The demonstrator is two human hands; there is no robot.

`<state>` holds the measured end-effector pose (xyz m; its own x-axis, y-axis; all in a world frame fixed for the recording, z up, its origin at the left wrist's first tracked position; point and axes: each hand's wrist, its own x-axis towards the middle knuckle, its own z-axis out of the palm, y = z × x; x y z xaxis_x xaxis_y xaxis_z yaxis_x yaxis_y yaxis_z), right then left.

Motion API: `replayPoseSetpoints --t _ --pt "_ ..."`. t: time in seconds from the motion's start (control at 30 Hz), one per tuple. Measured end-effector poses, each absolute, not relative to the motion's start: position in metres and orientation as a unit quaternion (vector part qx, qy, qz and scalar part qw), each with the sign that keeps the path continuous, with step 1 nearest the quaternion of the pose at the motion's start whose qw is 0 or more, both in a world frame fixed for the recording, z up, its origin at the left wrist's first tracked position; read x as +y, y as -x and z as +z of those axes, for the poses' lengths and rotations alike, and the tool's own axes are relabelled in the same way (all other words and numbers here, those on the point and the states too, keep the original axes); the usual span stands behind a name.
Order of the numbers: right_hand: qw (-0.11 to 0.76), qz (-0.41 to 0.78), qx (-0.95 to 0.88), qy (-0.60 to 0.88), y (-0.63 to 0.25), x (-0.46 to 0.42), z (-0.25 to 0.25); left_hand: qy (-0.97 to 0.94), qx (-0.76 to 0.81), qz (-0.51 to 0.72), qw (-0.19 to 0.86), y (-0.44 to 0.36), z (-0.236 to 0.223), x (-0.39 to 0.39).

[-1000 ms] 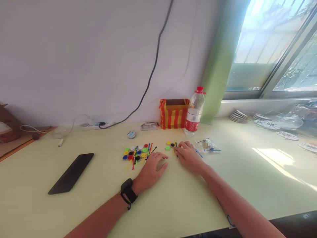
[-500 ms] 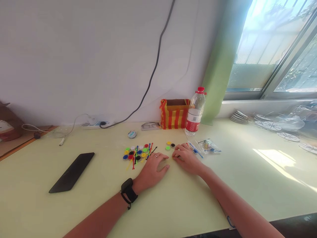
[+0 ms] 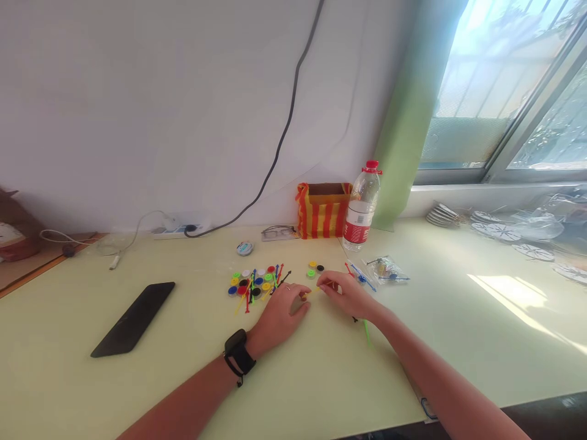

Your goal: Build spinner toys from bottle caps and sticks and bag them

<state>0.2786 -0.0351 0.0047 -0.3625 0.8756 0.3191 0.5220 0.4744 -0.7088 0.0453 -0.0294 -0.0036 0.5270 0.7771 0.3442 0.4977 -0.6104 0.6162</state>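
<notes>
My left hand [image 3: 279, 315], with a ring and a black wrist watch, rests on the pale green table [image 3: 293, 379]. Its thumb and forefinger pinch one end of a short yellow stick [image 3: 310, 292]. My right hand [image 3: 347, 295] is closed just to the right, its fingertips at the stick's other end. A green stick [image 3: 367, 333] and a black tip [image 3: 355, 319] poke out from under its palm. A heap of coloured discs and sticks [image 3: 257, 282] lies just beyond my left hand. Three loose discs [image 3: 314, 269] lie beyond the fingertips.
Blue and red sticks [image 3: 358, 273] and a small plastic bag [image 3: 386, 269] lie right of my right hand. A water bottle [image 3: 362, 211], a striped bag [image 3: 322, 209], glasses [image 3: 279, 232] and a small tin [image 3: 244, 248] stand farther back. A black phone [image 3: 132, 318] lies at the left.
My right hand has drawn back from the loose discs toward my left hand. The yellow stick now spans the two hands, and a green stick shows under the right palm.
</notes>
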Motion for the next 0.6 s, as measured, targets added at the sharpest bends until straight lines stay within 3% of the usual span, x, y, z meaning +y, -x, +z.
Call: replayPoseSetpoints --t 0.13,0.3,0.6 --pt "0.389 0.282 -0.761 0.436 -0.278 -0.033 0.001 -0.832 0.398 0.297 0.247 -0.047 -0.001 -0.029" --pt "0.452 0.147 -0.738 0.479 -0.278 -0.025 -0.006 -0.794 0.449 0.324 0.251 -0.047 0.002 -0.029" --pt "0.236 0.074 -0.831 0.498 -0.274 -0.029 -0.008 -0.744 0.476 0.406 0.235 -0.044 0.002 -0.024"
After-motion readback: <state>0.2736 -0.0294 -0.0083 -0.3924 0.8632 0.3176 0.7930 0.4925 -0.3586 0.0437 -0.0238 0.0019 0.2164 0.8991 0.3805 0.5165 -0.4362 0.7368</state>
